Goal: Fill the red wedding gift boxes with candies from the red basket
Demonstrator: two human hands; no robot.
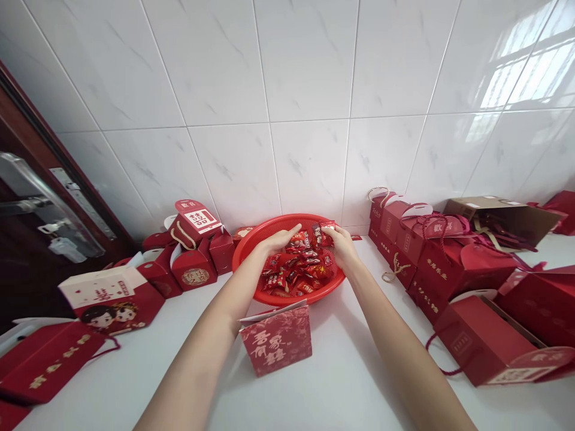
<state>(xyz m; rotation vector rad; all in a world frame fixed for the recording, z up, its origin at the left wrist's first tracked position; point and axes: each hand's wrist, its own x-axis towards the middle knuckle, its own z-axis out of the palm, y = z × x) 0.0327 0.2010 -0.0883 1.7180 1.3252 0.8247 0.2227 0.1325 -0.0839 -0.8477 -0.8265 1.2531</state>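
Note:
A red plastic basket stands against the wall, with several small red candy packets inside. My right hand is at its right side, fingers closed on a red candy packet with dark and white print. My left hand reaches over the left part of the basket, thumb stretched out beside the packets; its other fingers are partly hidden, and it appears to hold nothing. Between my forearms, in front of the basket, a red gift box with pale lettering stands upright, its top edge towards the basket.
Red gift boxes line the left side, one showing cartoon figures. More red boxes with rope handles stand along the right, near an open brown carton holding ribbons. A dark door is at far left; a tiled wall rises behind.

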